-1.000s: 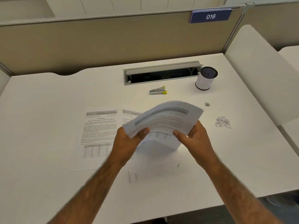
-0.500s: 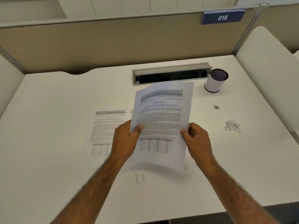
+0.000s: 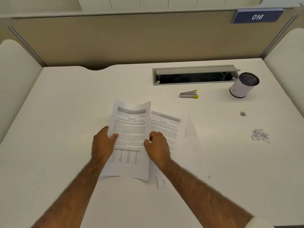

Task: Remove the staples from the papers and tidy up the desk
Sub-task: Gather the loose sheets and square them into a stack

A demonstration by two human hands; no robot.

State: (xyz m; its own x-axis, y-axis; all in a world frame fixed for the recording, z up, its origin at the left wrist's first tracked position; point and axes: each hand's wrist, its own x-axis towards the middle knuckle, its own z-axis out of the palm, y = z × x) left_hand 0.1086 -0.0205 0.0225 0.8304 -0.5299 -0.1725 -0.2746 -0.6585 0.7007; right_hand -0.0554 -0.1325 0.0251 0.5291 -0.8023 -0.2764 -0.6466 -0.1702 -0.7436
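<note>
I hold a printed sheaf of papers low over the white desk, its text facing me. My left hand grips its left edge with the thumb on top. My right hand grips the right edge with curled fingers. A second printed sheet lies flat on the desk just to the right, partly under my right hand. A silver staple remover with yellow tips lies beyond the papers. A small heap of pulled staples and a pile of torn paper bits sit to the right.
A white cylindrical holder with a dark top stands at the back right beside an open grey cable hatch. A small paper scrap lies near my right forearm. Beige partition walls enclose the desk on three sides.
The papers went from bent and raised to flattened, then came down and left over the sheet that lay on the desk. The view swung left, and the staple remover shows again.
</note>
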